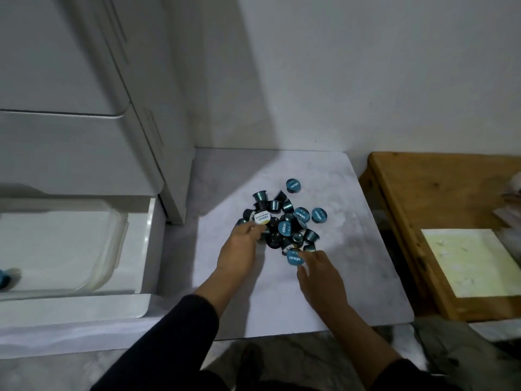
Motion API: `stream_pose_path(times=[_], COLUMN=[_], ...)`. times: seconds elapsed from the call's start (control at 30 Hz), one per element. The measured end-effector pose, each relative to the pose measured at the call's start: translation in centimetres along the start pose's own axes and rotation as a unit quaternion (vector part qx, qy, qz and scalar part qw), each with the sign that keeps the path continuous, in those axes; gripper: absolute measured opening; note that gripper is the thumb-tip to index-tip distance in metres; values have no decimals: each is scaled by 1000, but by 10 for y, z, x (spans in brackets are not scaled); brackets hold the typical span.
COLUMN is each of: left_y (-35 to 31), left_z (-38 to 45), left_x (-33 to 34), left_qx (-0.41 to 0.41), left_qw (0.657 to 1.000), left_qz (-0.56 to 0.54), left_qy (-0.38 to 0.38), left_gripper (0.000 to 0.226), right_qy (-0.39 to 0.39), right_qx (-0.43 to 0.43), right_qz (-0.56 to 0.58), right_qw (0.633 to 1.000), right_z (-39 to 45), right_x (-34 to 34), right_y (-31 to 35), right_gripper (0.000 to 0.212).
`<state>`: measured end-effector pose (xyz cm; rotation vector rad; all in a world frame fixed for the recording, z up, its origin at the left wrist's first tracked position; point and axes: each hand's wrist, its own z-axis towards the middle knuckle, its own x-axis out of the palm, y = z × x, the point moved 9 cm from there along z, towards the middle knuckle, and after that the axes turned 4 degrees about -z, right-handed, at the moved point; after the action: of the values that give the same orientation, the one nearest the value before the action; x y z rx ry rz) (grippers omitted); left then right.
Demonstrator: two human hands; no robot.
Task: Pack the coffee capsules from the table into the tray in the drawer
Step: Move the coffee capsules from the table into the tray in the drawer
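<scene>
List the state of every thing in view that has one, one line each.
Drawer: pulled open.
Tray: in the drawer, nearly empty, one blue capsule at its left edge.
Capsule pile: heaped on the table, unpacked.
Left hand: fingers at a white-lidded capsule.
Right hand: fingers on a blue-lidded capsule.

Both arms reach forward, left hand [243, 244] and right hand [320, 270] with fingers curled downward.

Same brand word on blue capsule lids [295, 259] in the pile, inverted, not reliably readable. White-lidded capsule [262, 220] small print illegible.
</scene>
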<state>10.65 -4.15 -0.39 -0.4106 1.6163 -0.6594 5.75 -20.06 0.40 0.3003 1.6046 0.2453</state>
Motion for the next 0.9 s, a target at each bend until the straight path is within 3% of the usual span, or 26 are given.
stream_pose_path(times=[0.1,0.4,0.6,0.77,0.9], left_y=[4,6,8,20,13], left_z=[15,17,1,-10,-16], left_x=[3,1,-6,-15,-38], left_qx=[22,-5,-54,-122,-133], left_qw=[997,998,988,965,947], left_qz=[66,-42,-117,-210,-268], left_qy=[-12,-35,-90,-96,-116], left_gripper=[17,15,21,25,24], right_qy=[14,20,22,47,8], right_qx=[0,25,69,63,46], right_qz=[5,60,129,166,185], right_qw=[1000,998,989,983,982], right_z=[5,21,27,30,39], right_x=[6,12,9,2,-10], right_y=[-3,-6,-11,-1,6], right_gripper=[35,31,21,18,17])
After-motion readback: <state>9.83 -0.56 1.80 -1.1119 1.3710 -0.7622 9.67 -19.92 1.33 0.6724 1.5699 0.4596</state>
